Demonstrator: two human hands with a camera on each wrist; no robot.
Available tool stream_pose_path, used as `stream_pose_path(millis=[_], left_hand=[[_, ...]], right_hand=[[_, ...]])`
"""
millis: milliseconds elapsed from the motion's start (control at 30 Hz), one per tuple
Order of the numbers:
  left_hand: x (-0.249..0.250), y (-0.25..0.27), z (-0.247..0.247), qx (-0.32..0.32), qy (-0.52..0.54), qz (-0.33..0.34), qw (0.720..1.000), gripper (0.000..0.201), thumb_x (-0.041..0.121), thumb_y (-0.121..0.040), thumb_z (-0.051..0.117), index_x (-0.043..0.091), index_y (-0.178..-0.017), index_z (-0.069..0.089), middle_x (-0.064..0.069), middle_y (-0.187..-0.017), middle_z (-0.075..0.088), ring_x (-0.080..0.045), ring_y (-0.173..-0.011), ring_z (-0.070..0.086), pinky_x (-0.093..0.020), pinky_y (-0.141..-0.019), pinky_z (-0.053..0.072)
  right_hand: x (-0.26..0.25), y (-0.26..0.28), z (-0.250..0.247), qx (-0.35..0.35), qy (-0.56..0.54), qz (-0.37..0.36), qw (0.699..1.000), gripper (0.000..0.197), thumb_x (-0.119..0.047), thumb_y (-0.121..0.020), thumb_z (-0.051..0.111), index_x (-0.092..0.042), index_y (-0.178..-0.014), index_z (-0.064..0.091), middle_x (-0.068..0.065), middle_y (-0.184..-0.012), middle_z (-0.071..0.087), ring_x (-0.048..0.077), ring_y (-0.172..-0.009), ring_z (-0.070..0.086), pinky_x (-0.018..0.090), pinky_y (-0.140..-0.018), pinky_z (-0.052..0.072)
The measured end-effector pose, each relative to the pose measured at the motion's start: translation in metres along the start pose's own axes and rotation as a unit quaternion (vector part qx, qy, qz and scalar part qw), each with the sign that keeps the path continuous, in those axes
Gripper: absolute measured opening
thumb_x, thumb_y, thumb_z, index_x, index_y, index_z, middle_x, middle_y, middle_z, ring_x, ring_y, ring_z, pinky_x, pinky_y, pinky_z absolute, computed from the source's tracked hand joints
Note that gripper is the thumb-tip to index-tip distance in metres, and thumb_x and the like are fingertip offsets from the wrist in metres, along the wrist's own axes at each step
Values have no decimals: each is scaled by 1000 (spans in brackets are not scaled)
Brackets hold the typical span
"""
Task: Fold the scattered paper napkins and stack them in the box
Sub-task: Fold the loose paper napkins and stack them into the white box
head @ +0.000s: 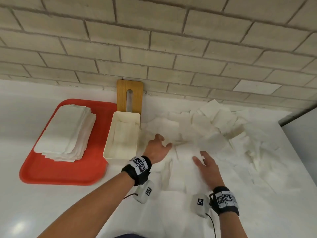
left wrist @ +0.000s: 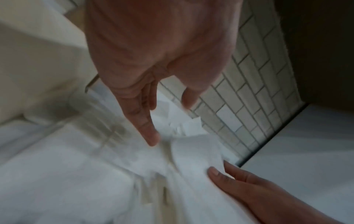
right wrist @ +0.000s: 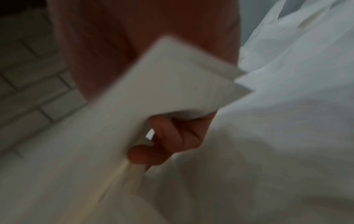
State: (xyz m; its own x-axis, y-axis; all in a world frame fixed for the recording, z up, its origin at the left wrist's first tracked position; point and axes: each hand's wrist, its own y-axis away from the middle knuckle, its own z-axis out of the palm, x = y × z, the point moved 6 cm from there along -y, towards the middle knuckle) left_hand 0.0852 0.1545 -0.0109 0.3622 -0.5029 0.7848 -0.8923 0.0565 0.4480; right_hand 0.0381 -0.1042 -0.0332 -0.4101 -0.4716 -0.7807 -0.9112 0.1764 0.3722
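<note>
On the white desk (head: 51, 208) in front of you, left to right: a red tray (head: 56, 172) carries a tall stack of folded napkins (head: 66, 133); just beside its right edge stands the cream box (head: 109, 148), open-topped, with a few folded napkins lying flat on its floor; a wooden board (head: 129, 86) with a slot leans against the brick wall (head: 154, 40) behind the box. Right of the box, loose paper napkins (head: 214, 124) lie scattered in a wide heap that reaches back to the wall. Your left hand (head: 157, 148) hovers over the near edge of that heap, close to the box's right wall, fingers (left wrist: 145, 127) spread and pointing down, gripping nothing. Your right hand (head: 208, 167) is near it to the right, well apart from the box, back of the hand up, fingers extended across the napkins; the right wrist view is blurred, showing a napkin corner (right wrist: 172, 91) against the palm and fingers that seem curled, so you cannot tell whether that hand pinches a sheet or merely rests on it. Both wrists wear black bands with printed markers
</note>
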Motion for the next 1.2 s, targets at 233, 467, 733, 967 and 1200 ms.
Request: stream_pose_path(millis=[233, 467, 733, 967, 1200], left_hand=[[-31, 13, 62, -112, -121, -32, 986, 90, 79, -86, 64, 12, -142, 43, -9, -129, 66, -28, -117, 68, -37, -94, 55], [-37, 20, 88, -78, -145, 13, 986, 60, 38, -78, 90, 16, -123, 57, -4, -104, 65, -28, -96, 68, -35, -79, 54], [-5, 36, 56, 36, -24, 145, 988, 20, 35, -102, 71, 20, -98, 83, 6, -98, 81, -10, -91, 72, -12, -84, 47], [5, 42, 25, 102, 126, 198, 967, 18, 28, -109, 59, 18, -103, 74, -1, -94, 76, -8, -84, 66, -28, -80, 53], [-1, 51, 29, 32, 303, 90, 948, 29, 40, -116, 37, 17, -108, 52, -3, -97, 64, -23, -91, 60, -40, -81, 50]], right_hand=[[47, 21, -34, 28, 110, 71, 991, 32, -47, -87, 87, -19, -89, 71, -4, -84, 73, 21, -85, 70, 29, -67, 50], [24, 53, -68, 48, -57, 3, 997, 27, -35, -98, 72, -19, -88, 53, 17, -95, 71, 29, -80, 63, 42, -68, 48], [-76, 116, -76, -49, -367, -87, 925, 72, 14, -97, 58, -35, -150, 53, 19, -124, 77, 33, -107, 76, 47, -87, 63], [-47, 87, -1, -12, -319, -35, 947, 72, 5, -99, 65, -44, -149, 48, 12, -120, 79, 35, -114, 74, 48, -95, 61], [-24, 79, 46, 62, -181, -46, 981, 51, -11, -102, 60, -47, -137, 53, -8, -112, 77, 10, -98, 75, 39, -86, 63]])
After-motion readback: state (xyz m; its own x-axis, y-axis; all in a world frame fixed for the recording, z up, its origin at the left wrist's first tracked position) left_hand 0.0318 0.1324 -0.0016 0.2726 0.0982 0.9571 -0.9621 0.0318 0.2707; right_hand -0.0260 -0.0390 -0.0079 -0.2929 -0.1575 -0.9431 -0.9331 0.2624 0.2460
